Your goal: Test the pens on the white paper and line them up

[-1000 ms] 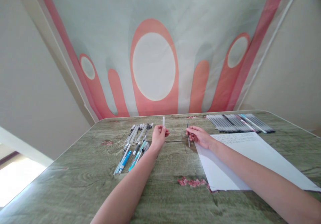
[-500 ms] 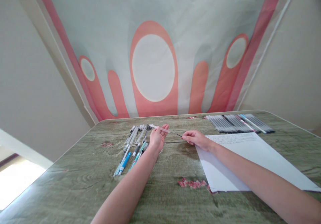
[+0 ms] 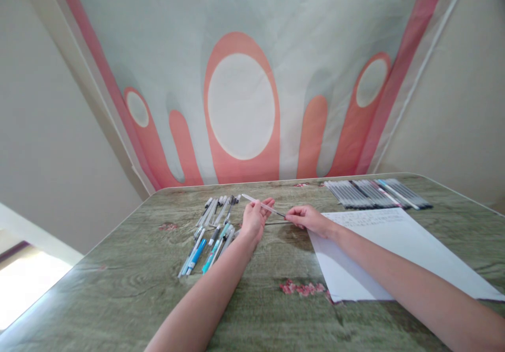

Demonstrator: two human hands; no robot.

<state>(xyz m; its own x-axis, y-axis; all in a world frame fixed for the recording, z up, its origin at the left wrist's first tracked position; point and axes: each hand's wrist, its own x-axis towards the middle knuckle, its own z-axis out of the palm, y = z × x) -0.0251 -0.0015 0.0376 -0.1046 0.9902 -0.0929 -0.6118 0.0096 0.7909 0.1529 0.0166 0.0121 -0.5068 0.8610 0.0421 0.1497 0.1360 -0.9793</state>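
Between thumb and fingers my left hand [image 3: 254, 223] holds a clear pen barrel [image 3: 248, 198], slanting down to the right. My right hand [image 3: 308, 220] pinches a thin dark pen refill [image 3: 281, 215] at the barrel's right end. The refill appears to be partly inside the barrel; how deep I cannot tell. Left of my left hand lie clear pen barrels and caps [image 3: 212, 212]. Nearer to me are blue and teal pens [image 3: 196, 256], some partly behind my left forearm.
A white sheet of paper [image 3: 363, 268] with handwriting along its top lies under my right forearm. Behind it, clear pens [image 3: 343, 194] lie in a neat row, with a few coloured ones among them. The wood-patterned table [image 3: 118, 289] ends at a wall with a red-and-white printed cover.
My left hand has moved slightly right with the pen barrel, closing the gap to the refill's tip. My right hand has barely moved.
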